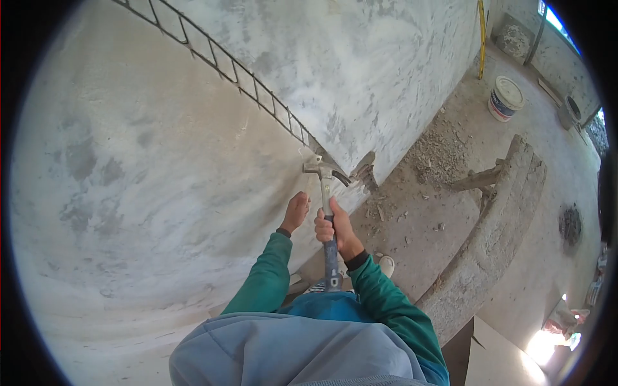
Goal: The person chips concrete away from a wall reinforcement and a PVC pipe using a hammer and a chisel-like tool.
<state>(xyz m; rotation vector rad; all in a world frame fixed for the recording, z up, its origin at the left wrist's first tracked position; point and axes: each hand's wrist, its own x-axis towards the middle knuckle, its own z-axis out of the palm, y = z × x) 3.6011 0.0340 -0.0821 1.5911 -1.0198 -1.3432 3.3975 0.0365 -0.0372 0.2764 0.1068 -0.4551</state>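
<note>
My right hand (337, 225) is wrapped round the dark grip of a claw hammer (326, 186), whose metal head points up toward the wall corner. Just left of it, my left hand (296, 211) is closed close to the plastered wall (193, 154); what its fingers hold, if anything, is hidden. Above both hands, a ladder-shaped strip of metal wire (238, 76) runs diagonally along the wall corner and ends near the hammer head. Beside the claw, the plaster is broken at a rough hole (364, 172).
A worn wooden plank bench (496, 238) stands to my right. Rubble (441, 151) lies along the wall's foot. Farther back are a white bucket (506, 98), a dark bucket (569, 112) and a yellow hose or strip (481, 38) against the wall.
</note>
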